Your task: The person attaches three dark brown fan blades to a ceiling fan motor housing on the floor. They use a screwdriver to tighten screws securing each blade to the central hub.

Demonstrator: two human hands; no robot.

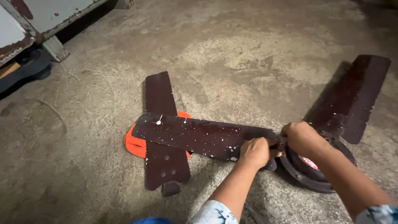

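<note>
Rough, stained concrete floor [232,54] carries a dark ceiling fan. One flat blade [163,137] lies loose at nine o'clock on an orange cloth [133,143]; two remain on the round motor hub [315,174]. Left hand [257,151] clenches the paint-speckled blade [199,137] at its root; right hand [300,137] grips the hub joint.

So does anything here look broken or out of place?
Yes: one dark fan blade lies loose on the floor, detached, across an orange object. The blade at the hub is speckled with white flecks.
</note>
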